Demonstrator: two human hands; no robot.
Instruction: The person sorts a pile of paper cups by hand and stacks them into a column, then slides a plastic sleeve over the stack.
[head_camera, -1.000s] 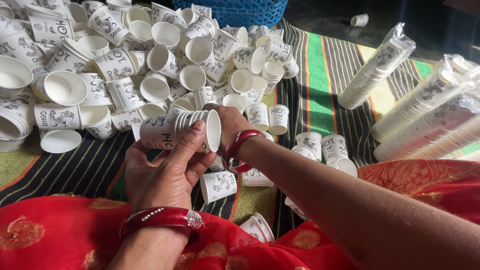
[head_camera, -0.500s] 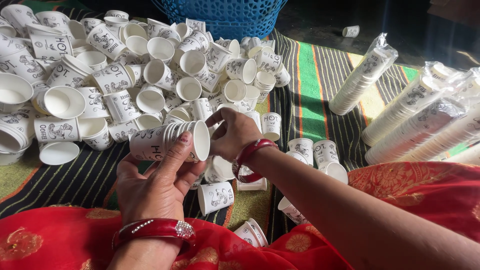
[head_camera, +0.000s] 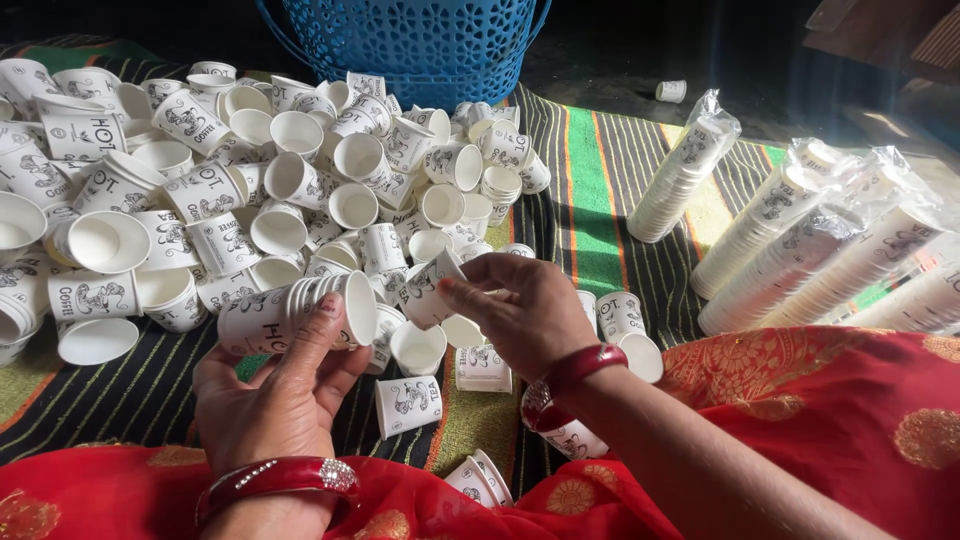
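Left hand: the left hand (head_camera: 275, 400), lower left of centre, is clamped around a short nested stack of paper cups (head_camera: 300, 312) lying on its side, mouths toward the right.
Right hand: the right hand (head_camera: 520, 315), centre of the frame, has its fingers pinched together on a single paper cup (head_camera: 428, 292), held just beside the stack's open end, not yet inside it.
Done: several long sleeved stacks in clear wrap (head_camera: 800, 245) lie at the right of the frame.
Left: a large heap of loose cups (head_camera: 200, 190) covers the upper left, with more scattered on the striped mat (head_camera: 590, 190); judged mostly unsorted.
Surroundings: blue plastic basket (head_camera: 400, 40) at top centre; red patterned cloth (head_camera: 800, 400) along the lower edge.
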